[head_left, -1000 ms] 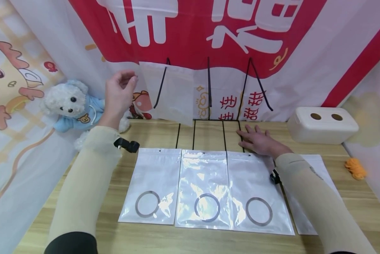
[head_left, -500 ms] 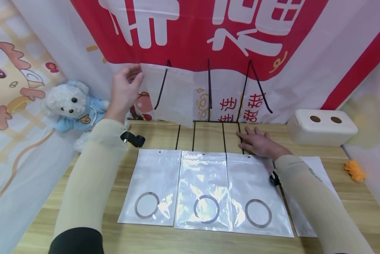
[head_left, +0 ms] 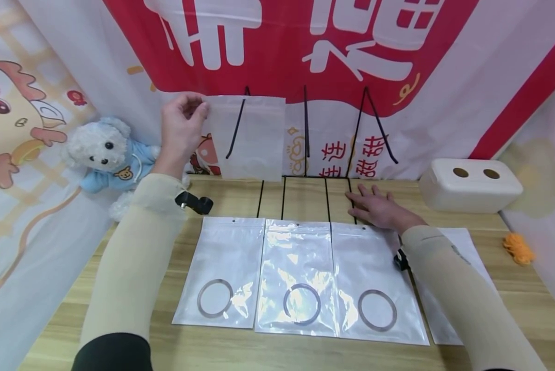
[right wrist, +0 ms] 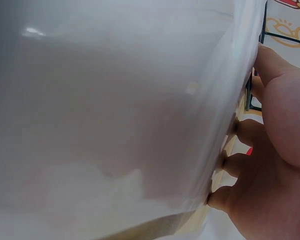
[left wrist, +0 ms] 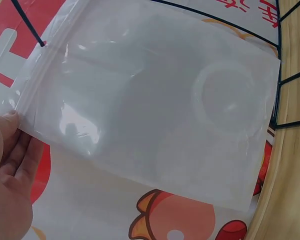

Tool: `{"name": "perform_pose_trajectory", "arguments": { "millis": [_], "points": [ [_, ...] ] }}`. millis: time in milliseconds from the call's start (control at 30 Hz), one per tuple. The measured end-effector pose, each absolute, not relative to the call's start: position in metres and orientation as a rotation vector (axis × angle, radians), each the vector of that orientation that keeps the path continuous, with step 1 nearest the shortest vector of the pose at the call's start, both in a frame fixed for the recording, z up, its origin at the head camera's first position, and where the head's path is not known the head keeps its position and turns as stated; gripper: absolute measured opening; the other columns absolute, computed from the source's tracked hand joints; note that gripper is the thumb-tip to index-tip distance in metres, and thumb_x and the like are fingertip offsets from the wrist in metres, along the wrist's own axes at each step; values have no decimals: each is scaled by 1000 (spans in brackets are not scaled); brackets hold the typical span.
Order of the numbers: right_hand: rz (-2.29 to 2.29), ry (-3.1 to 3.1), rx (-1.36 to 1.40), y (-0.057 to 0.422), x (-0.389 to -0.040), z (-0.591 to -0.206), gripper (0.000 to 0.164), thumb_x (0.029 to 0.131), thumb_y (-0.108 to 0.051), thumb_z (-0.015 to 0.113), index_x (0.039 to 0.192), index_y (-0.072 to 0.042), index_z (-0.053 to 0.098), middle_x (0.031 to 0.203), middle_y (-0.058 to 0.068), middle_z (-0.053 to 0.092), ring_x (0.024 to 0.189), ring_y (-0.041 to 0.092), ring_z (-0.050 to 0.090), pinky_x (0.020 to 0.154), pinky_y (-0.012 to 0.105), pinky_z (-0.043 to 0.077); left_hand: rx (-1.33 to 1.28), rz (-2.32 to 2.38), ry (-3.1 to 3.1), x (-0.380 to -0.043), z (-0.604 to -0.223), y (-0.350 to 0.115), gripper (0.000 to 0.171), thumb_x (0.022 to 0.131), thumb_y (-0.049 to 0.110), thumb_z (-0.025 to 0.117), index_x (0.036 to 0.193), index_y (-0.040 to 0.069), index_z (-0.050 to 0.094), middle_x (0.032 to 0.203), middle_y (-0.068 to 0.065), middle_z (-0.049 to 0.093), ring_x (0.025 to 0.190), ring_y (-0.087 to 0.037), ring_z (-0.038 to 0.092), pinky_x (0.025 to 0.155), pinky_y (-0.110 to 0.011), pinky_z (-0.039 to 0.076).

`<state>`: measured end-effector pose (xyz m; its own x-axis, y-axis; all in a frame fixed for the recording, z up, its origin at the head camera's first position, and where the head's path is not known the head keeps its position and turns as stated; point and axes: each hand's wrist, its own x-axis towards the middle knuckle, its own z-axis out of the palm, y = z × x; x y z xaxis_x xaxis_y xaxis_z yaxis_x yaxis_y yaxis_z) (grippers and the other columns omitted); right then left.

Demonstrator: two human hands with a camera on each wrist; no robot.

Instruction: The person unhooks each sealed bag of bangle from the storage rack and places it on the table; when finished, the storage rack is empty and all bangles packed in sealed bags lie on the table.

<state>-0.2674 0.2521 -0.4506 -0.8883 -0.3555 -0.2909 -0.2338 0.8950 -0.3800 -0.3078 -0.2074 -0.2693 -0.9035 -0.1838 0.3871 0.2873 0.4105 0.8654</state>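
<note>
My left hand (head_left: 181, 131) pinches the top left corner of a translucent zip-seal bag (head_left: 258, 139) between thumb and fingers. The bag hangs by its top on the leftmost black hook of a wire rack (head_left: 306, 129). In the left wrist view, the hook pokes out near the zip strip, and a pale ring outline (left wrist: 230, 97) shows on the bag. My right hand (head_left: 377, 207) rests with spread fingers on the rack's base wires, beyond the row of bags. A bag (right wrist: 115, 100) fills most of the right wrist view, close to the lens.
Flat on the wooden table lie a left bag (head_left: 233, 247), a middle bag (head_left: 300, 252), a third bag (head_left: 370, 257) and one partly under my right forearm (head_left: 453, 242). A white teddy bear (head_left: 103, 147), a white box (head_left: 469, 185) and orange yarn (head_left: 518, 248) stand around.
My left hand has moved right to the bag's top corner and taken hold of it. The hanging bag has turned slightly, its lower edge now more level. My right hand has stayed put.
</note>
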Motion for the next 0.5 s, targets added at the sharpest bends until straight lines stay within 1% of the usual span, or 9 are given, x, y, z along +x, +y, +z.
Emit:
{"name": "perform_pose_trajectory", "arguments": {
  "millis": [100,333,500],
  "points": [
    [-477,2706,-437,252,-268,-451,67,115,-49,45,173,-21,26,181,25,1,163,59,-9,125,81,-11,-92,-1487,-2235,-308,-271,-208,27,107,29,68,129,16,75,120,0,71,104,-12,62,98,-22,57],
    [-470,2708,-443,253,-268,-452,68,115,-50,45,173,-21,26,181,25,0,163,59,-9,125,81,-10,-135,-1431,-2219,-305,-273,-207,28,107,27,68,131,13,75,128,-8,72,105,-11,63,100,-21,58],
    [-468,2704,-432,253,-269,-452,68,115,-50,45,173,-21,26,181,25,0,163,59,-10,125,81,-11,-165,-1410,-2204,-301,-274,-207,31,107,27,68,133,12,74,130,-7,74,105,-10,65,100,-20,58]
  ]
}}
